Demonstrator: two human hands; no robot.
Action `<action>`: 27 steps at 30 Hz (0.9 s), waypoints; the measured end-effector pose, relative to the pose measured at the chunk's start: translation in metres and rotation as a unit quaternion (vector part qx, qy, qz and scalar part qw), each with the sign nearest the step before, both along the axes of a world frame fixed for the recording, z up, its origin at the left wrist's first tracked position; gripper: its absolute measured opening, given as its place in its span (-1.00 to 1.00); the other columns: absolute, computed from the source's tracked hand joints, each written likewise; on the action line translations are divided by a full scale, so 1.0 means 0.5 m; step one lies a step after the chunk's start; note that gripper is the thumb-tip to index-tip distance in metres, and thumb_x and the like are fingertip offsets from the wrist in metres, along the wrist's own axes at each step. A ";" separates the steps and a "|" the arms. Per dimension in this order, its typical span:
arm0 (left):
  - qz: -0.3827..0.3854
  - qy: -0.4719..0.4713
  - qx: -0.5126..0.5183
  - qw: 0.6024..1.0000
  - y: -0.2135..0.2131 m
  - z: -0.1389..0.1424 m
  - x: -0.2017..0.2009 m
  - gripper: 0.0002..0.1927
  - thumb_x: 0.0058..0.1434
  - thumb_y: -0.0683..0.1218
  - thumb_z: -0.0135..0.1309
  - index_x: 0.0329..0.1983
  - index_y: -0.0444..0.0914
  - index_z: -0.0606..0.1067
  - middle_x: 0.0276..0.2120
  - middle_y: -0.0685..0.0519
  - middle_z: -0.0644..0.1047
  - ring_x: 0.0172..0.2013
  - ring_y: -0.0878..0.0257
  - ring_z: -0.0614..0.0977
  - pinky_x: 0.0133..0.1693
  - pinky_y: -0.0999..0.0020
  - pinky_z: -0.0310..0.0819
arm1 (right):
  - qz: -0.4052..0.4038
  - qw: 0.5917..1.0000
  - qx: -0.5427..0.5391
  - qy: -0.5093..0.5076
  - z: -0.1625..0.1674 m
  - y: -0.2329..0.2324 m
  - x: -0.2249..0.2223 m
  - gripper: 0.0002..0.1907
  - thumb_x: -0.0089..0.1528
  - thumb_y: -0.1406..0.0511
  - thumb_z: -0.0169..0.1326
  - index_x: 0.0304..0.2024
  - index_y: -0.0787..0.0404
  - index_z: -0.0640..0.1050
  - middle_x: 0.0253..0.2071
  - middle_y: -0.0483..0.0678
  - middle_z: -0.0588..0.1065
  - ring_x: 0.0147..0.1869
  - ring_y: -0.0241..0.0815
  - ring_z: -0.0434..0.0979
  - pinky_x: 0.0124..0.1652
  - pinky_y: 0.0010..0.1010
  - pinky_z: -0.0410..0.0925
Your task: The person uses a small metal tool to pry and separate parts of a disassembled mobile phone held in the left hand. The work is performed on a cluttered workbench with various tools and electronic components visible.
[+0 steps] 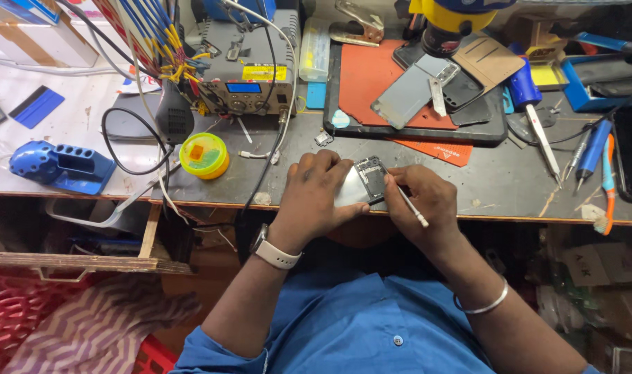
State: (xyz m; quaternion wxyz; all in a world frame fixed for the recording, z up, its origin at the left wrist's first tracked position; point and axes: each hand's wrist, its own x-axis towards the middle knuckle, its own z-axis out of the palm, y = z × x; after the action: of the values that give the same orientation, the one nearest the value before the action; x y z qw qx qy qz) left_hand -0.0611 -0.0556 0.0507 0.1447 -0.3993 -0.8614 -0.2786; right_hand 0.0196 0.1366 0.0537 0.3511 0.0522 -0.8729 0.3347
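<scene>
Though gripped, opened phone (pixel 368 179), guts bare.

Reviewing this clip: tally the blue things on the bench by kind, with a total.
Blue tool holder: 1
Blue flat card: 1
Blue-handled screwdriver: 1
Blue pen-shaped tool: 1
Blue tray: 1
Total: 5

The left hand steadies the opened phone; the right hand holds a thin white tool.
</scene>
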 end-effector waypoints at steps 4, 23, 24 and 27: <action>0.021 0.003 0.012 1.000 -0.001 0.003 0.009 -0.21 -0.15 0.28 0.39 0.11 -0.18 0.52 -0.03 0.03 0.42 -0.01 0.02 0.41 0.00 0.02 0.27 | -0.012 0.999 0.052 -0.002 0.014 -0.007 0.037 -0.91 0.24 0.37 0.19 -0.32 0.30 0.57 -0.33 0.10 0.59 -0.31 0.05 0.63 -0.28 -0.24 0.46; 0.038 0.006 0.009 0.999 0.002 0.004 -0.004 -0.20 -0.11 0.30 0.37 0.11 -0.23 0.51 -0.03 -0.01 0.42 -0.01 -0.01 0.42 0.00 0.02 0.29 | -0.044 0.998 -0.038 0.005 -0.014 -0.015 0.068 -0.90 0.23 0.39 0.22 -0.24 0.32 0.61 -0.17 0.07 0.63 -0.14 -0.03 0.69 -0.16 -0.33 0.50; 0.040 0.003 0.007 0.999 0.003 -0.001 -0.004 -0.20 -0.11 0.30 0.37 0.12 -0.23 0.51 -0.03 -0.01 0.42 -0.01 -0.01 0.42 0.00 0.03 0.29 | -0.049 0.998 -0.025 0.009 -0.018 -0.014 0.069 -0.91 0.23 0.39 0.23 -0.26 0.31 0.60 -0.18 0.07 0.63 -0.14 -0.03 0.69 -0.15 -0.32 0.50; 0.040 0.003 0.005 0.999 0.007 -0.010 -0.007 -0.19 -0.11 0.30 0.37 0.12 -0.23 0.50 -0.02 0.00 0.42 0.00 0.00 0.42 0.00 0.03 0.29 | -0.058 0.998 0.012 0.028 -0.029 -0.007 0.055 -0.92 0.23 0.39 0.23 -0.29 0.30 0.60 -0.20 0.08 0.63 -0.13 0.00 0.68 -0.12 -0.29 0.49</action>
State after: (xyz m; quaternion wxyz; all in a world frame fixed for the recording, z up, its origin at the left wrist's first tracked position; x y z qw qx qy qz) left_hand -0.0645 -0.0520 0.0455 0.1604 -0.3646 -0.8748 -0.2756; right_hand 0.0472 0.1331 0.0392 0.3937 0.0154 -0.8682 0.3016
